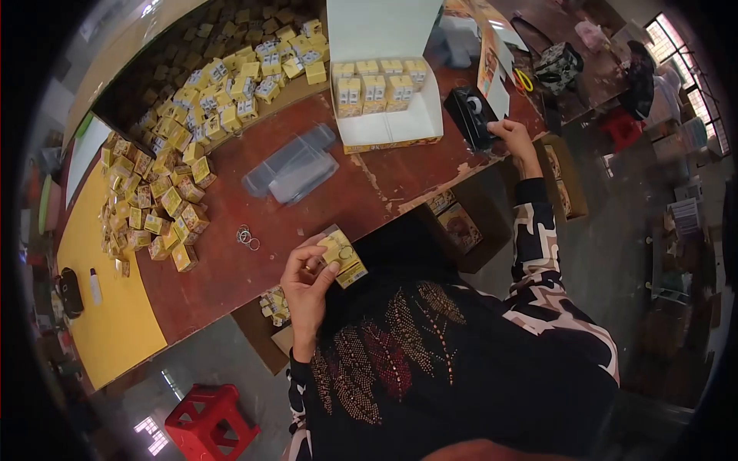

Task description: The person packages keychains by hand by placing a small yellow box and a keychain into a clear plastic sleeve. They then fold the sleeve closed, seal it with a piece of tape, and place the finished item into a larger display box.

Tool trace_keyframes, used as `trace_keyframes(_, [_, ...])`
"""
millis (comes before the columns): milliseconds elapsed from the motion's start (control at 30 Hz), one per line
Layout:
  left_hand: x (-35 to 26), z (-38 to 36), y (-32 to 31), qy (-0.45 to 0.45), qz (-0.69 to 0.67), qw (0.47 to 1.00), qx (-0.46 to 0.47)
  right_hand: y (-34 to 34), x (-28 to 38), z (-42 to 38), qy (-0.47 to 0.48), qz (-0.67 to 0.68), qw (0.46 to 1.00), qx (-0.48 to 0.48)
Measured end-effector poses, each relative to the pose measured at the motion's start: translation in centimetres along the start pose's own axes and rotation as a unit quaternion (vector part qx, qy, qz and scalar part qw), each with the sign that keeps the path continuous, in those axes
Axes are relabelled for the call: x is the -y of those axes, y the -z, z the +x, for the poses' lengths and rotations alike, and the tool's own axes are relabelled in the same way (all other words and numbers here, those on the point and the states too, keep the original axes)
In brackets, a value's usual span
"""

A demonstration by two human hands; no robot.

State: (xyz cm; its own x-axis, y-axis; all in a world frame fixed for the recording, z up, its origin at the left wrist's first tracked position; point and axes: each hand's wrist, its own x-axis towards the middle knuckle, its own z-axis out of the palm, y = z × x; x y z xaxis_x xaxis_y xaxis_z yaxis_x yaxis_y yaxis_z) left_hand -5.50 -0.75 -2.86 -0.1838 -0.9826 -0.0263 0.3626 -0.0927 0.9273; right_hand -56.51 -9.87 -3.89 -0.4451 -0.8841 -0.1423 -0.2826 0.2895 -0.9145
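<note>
My left hand (pixel 309 286) grips a small yellow box (pixel 344 257) near the table's front edge, with a ring-shaped item on its face. At the right, my right hand (pixel 513 137) has its thumb and fingertips pinched together beside a black tape dispenser (pixel 470 119); whatever they hold is too small to make out. An open white display box (pixel 392 127) with small yellow boxes (pixel 374 88) in rows stands left of the dispenser. Several metal rings (pixel 247 237) lie on the red table (pixel 231 284), left of my left hand.
Many small yellow boxes (pixel 173 184) are heaped at the left and back. Clear plastic cases (pixel 292 165) lie mid-table. A yellow sheet (pixel 100 307) covers the left end. Open cartons (pixel 469 223) and a red stool (pixel 211 422) stand below.
</note>
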Motion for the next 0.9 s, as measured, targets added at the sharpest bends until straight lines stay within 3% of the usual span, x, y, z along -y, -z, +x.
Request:
trace_keyframes(67, [0.0, -0.1, -0.3, -0.004, 0.002, 1.0, -0.005, 0.0, -1.8, 1.1, 0.085, 0.047, 0.995, -0.007])
trace_keyframes(200, [0.2, -0.1, -0.7, 0.005, -0.003, 1.0, 0.0, -1.0, -1.4, -1.0, 0.072, 0.121, 0.989, -0.04])
trace_keyframes(267, [0.3, 0.1, -0.9, 0.013, -0.008, 1.0, 0.003, -1.6, -1.0, -2.1, -0.016, 0.219, 0.971, -0.093])
trace_keyframes(367, [0.4, 0.3, -1.2, 0.034, -0.01, 0.999, 0.02, -1.3, -1.0, -3.2, 0.051, 0.319, 0.943, -0.081])
trace_keyframes(533, [0.4, 1.0, -2.3, 0.021, -0.022, 0.999, 0.02, -1.8, -3.6, -4.2, 0.096, 0.198, 0.971, -0.087])
trace_keyframes(767, [-0.1, 1.9, -3.1, 0.026, -0.068, 0.997, 0.033, -3.0, -5.1, -3.5, 0.142, 0.201, 0.961, -0.125])
trace_keyframes(833, [-0.3, 2.2, -3.2, 0.007, -0.07, 0.997, 0.043, -2.2, -6.1, -3.3, 0.205, 0.032, 0.961, -0.182])
trace_keyframes(867, [-0.6, 2.3, -3.4, 0.006, -0.068, 0.997, 0.04, -2.1, -7.8, -2.4, 0.189, 0.111, 0.96, -0.173])
trace_keyframes(900, [-0.9, 2.2, -3.7, -0.012, -0.067, 0.997, 0.04, -2.2, -7.1, -2.7, 0.215, 0.092, 0.952, -0.195])
